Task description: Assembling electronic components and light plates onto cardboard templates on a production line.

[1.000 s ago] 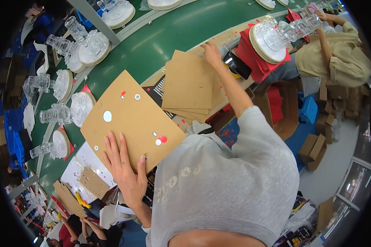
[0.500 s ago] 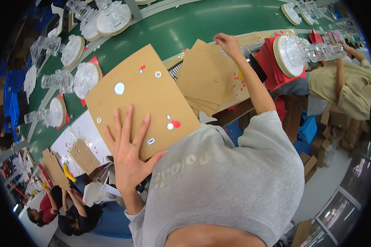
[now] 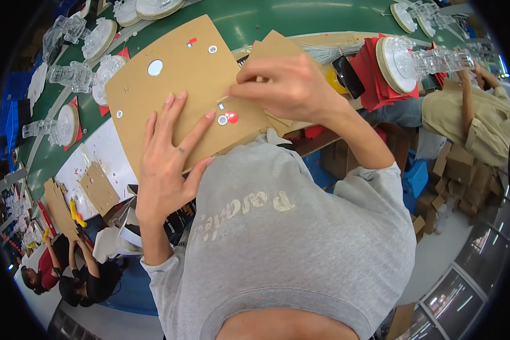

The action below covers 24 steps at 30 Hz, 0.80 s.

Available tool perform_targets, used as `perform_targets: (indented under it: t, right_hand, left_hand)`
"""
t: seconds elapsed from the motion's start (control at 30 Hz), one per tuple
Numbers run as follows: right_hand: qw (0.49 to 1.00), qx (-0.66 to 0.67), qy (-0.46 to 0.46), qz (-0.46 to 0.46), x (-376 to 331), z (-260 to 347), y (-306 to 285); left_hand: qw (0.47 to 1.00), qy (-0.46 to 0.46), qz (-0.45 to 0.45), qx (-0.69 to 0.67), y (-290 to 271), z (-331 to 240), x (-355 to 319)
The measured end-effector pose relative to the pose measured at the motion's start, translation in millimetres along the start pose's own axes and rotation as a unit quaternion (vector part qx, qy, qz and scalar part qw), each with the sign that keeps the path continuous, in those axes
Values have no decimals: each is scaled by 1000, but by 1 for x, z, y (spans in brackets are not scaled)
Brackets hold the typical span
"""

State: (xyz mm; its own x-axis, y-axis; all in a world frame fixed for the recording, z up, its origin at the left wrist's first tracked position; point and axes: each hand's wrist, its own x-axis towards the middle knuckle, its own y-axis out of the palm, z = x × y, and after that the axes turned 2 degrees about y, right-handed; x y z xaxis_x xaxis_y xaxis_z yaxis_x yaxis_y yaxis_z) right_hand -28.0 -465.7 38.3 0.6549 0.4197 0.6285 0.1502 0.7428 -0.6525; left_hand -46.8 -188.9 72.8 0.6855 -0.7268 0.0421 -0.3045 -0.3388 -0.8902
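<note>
Clear plastic pieces (image 3: 73,76) on round white plates (image 3: 68,124) line the green table (image 3: 255,20) at far left. The left hand (image 3: 167,161) lies flat, fingers spread, on a brown cardboard sheet (image 3: 181,79). The right hand (image 3: 286,85) is curled, fingertips pinched at a small white tab by a red dot (image 3: 232,117); what they grip is too small to tell. More cardboard (image 3: 272,45) is half hidden behind it.

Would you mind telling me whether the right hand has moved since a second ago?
Yes. The right hand left the cardboard stack by the green belt and came back to the punched cardboard sheet.
</note>
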Motion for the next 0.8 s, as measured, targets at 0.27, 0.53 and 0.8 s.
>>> perform_targets:
  t: [0.27, 0.53, 0.8]
  right_hand:
    - [993, -33, -23, 108, -7, -1, -1]
    - [982, -52, -38, 178, 1, 0, -4]
    - [952, -139, -97, 255, 22, 9, -2]
  left_hand:
    - [1000, 8, -4, 8, 3, 6, -3]
    - [1000, 0, -14, -8, 6, 15, -5]
    - [1000, 6, -13, -3, 5, 20, -5]
